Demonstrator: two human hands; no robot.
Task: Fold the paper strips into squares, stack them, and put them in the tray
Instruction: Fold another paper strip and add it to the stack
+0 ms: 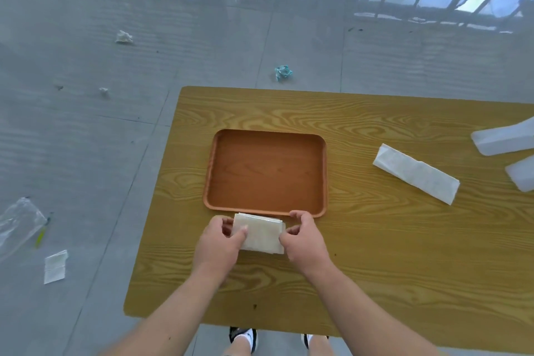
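Orange-brown tray [213,170], white folded stack [261,233]

Tray [219,136] mid-table [375,254]; folded stack [261,233] just before it; paper strip [416,173] right of tray.

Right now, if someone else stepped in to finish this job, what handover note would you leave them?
Left hand and right hand: both grip the stack of folded squares, one on each side, on the table just in front of the tray.
Tray: nothing in it.
Done: some strips folded and stacked.
Left: one unfolded paper strip lies right of the tray; fold it, add it, then place the stack in the tray.
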